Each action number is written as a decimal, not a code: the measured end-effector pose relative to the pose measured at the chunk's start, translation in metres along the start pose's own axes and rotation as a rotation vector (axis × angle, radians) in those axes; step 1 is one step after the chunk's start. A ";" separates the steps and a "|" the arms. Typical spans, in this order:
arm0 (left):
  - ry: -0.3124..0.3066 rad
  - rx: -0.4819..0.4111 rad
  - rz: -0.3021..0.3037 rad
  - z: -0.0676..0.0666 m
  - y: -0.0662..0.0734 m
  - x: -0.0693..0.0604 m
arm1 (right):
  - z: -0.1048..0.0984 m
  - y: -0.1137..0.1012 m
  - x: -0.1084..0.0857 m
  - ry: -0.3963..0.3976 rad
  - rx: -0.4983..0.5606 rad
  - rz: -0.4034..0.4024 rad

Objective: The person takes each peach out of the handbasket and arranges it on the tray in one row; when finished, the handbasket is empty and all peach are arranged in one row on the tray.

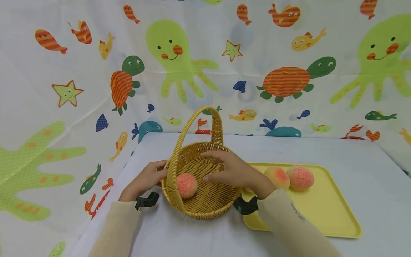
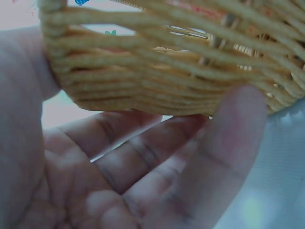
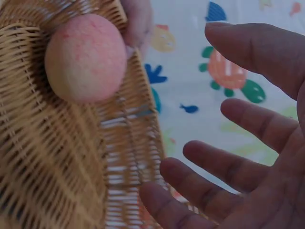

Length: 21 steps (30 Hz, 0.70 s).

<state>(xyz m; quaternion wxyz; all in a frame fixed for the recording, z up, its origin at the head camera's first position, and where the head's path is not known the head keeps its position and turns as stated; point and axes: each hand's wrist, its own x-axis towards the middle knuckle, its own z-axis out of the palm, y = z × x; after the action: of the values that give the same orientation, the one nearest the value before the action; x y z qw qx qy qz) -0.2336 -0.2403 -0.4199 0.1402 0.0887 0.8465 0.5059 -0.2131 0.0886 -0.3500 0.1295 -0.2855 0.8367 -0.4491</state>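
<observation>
A woven wicker basket [image 1: 208, 215] with a tall arched handle stands on the white table. Inside it, at the left near the handle's base, lies one pink-orange peach [image 1: 187, 186], also visible in the right wrist view as a peach [image 3: 86, 58]. My left hand [image 1: 148, 178] holds the basket's left side; the left wrist view shows its fingers and thumb around the woven wall [image 2: 128, 81]. Over the basket's right half hovers my right hand [image 1: 236, 173], fingers spread and nothing in them, apart from the peach.
To the right of the basket lies a yellow tray [image 1: 324, 214]. On it are a yellow-orange peach [image 1: 278, 177], a pinker peach [image 1: 300, 177] and another mostly hidden behind my right forearm. A cloth with sea animals [image 1: 199, 43] hangs behind the table and along its left.
</observation>
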 end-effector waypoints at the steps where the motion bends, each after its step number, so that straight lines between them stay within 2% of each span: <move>1: -0.002 0.001 0.002 0.000 0.000 0.000 | 0.004 -0.001 0.005 -0.022 -0.005 0.001; 5: -0.003 0.003 0.010 0.001 0.001 0.000 | 0.017 -0.001 0.026 -0.100 -0.058 -0.002; 12: -0.009 -0.001 0.004 0.001 0.002 0.000 | 0.033 0.000 0.053 -0.209 -0.149 0.038; 21: -0.015 0.003 -0.001 0.000 0.002 0.000 | 0.048 -0.005 0.068 -0.295 -0.147 0.089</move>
<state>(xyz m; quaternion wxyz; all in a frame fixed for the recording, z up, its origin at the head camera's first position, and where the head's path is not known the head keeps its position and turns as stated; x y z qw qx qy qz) -0.2337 -0.2393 -0.4181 0.1465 0.0922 0.8463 0.5038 -0.2431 0.0138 -0.3706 0.2495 -0.3197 0.8510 -0.3336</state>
